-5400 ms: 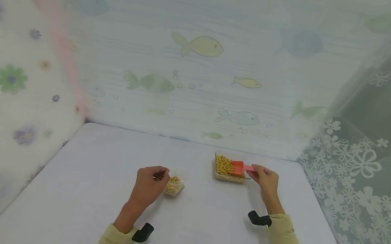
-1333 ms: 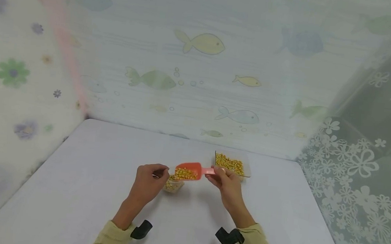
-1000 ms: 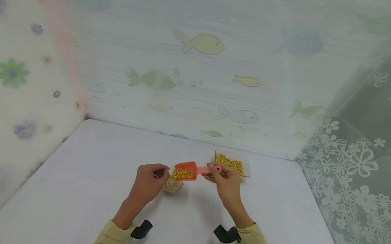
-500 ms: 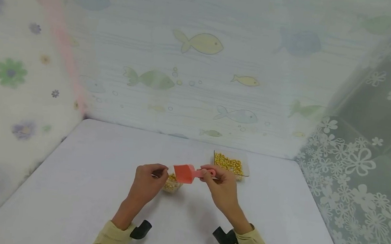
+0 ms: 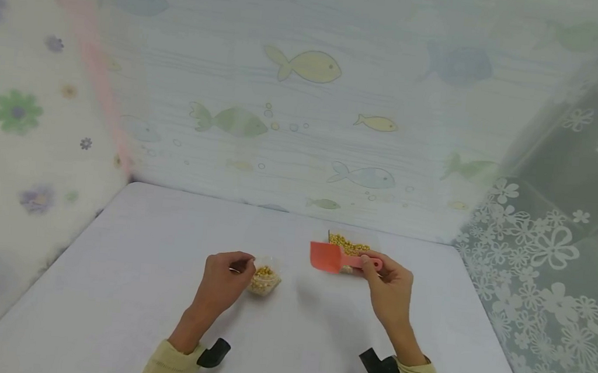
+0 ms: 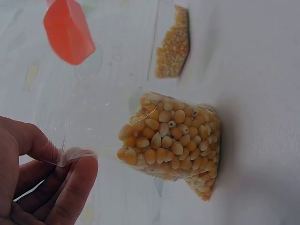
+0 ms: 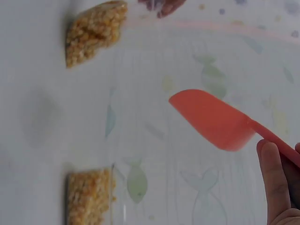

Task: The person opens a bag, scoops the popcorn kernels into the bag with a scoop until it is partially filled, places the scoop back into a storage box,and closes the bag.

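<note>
A clear plastic bag [image 6: 173,136] partly filled with corn kernels stands on the table. My left hand [image 5: 224,281] pinches the bag's upper edge between thumb and forefinger, holding its mouth up. My right hand [image 5: 391,284] grips the pink handle of a red-orange scoop [image 5: 326,257], which hangs in the air to the right of the bag. No kernels show in the scoop, whose blade is tilted. Behind it, partly covered by scoop and hand in the head view, is a clear rectangular container [image 7: 89,197] of corn kernels.
A white-covered table [image 5: 169,229] lies under everything. Fish-printed sheeting [image 5: 302,151] rises behind it, with flower-printed sheeting at the left and right [image 5: 536,252]. Black wrist mounts [image 5: 214,352] stick out from both sleeves.
My right hand carried a kernel-filled scoop from the container to the bag and tipped it there. The scoop has since moved back right towards the container. My left hand stayed at the bag.
</note>
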Action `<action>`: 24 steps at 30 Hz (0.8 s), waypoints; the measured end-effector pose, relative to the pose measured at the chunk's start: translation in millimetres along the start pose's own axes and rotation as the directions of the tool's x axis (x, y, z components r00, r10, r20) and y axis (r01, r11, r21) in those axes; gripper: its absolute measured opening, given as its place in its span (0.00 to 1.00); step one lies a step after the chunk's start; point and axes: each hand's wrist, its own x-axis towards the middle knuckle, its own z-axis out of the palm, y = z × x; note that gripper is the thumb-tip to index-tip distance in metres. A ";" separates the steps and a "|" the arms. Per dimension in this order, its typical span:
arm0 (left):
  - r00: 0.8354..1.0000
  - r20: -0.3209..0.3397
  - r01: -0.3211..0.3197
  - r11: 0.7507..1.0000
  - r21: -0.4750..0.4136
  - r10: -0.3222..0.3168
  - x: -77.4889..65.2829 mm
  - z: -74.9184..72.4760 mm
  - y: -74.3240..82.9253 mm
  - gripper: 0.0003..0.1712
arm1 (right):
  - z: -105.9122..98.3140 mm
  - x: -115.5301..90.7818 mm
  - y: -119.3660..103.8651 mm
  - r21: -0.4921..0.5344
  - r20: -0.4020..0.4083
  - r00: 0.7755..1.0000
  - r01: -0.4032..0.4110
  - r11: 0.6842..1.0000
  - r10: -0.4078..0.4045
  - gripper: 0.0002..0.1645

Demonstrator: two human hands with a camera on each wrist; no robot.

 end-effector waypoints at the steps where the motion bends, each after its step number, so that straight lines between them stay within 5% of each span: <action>1: 1.000 0.000 0.000 1.000 0.002 0.000 0.0 0.0 -0.2 0.07 | -6.1 1.9 3.6 -0.002 -0.021 1.000 0.003 1.000 -0.003 0.09; 9: 1.000 -0.001 -0.009 1.000 0.006 0.009 0.8 0.9 -2.0 0.07 | -48.0 18.3 44.9 -0.123 -0.195 0.981 -0.011 0.992 -0.013 0.11; 17: 1.000 -0.006 -0.006 1.000 0.000 0.006 1.2 1.3 -2.0 0.07 | -67.6 24.5 74.2 -0.126 -0.220 0.974 -0.081 0.989 0.052 0.13; 24: 1.000 -0.004 -0.004 1.000 0.002 0.004 2.1 1.3 -2.4 0.07 | -64.3 27.1 64.4 -0.165 -0.204 0.978 -0.087 0.982 0.052 0.13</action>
